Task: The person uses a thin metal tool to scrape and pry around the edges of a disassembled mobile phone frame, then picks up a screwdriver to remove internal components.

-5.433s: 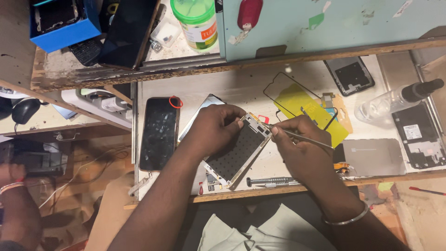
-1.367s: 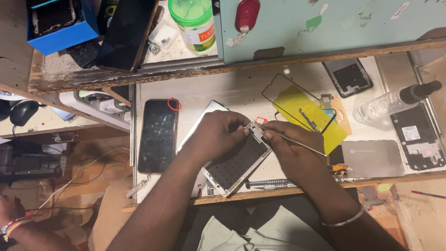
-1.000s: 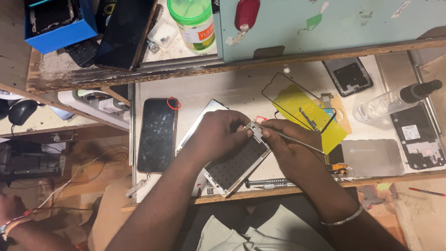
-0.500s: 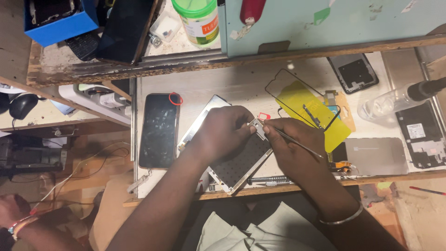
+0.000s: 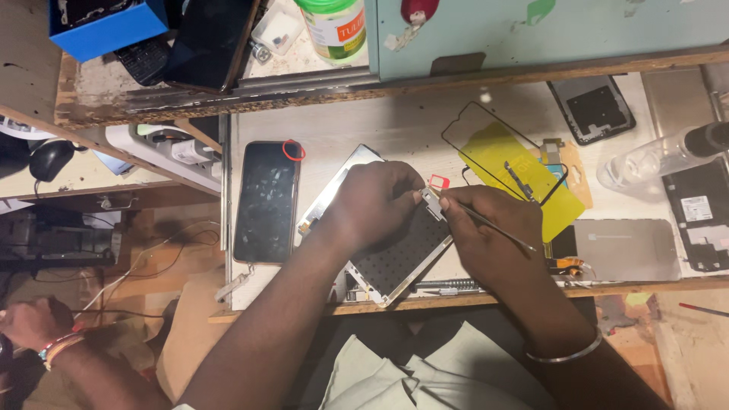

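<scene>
- Left hand (image 5: 376,201) is down on the opened phone frame (image 5: 387,254), fingers curled together over its far edge and pinching a small metal bracket (image 5: 431,203) at the far right corner.
- Right hand (image 5: 490,231) is closed around a thin metal tool (image 5: 486,224), held like a pen, its tip touching that bracket.
- The phone frame lies tilted on the pale workbench (image 5: 342,121), its near corner at the bench's near edge, dark perforated inside facing up.
- Just left of it, a dark phone (image 5: 266,201) lies flat, with a red ring (image 5: 293,149) at its far right corner.
- Right of the hands: a yellow sheet (image 5: 528,175) with a black screen outline (image 5: 486,148) lying across it.
- Further right, a clear bottle (image 5: 653,156) on its side, and a grey plate (image 5: 626,249) near the bench edge.
- A screwdriver (image 5: 448,287) lies along the near edge, just beside the frame.
- Another person's hand (image 5: 30,323) shows low at the left, well apart.
</scene>
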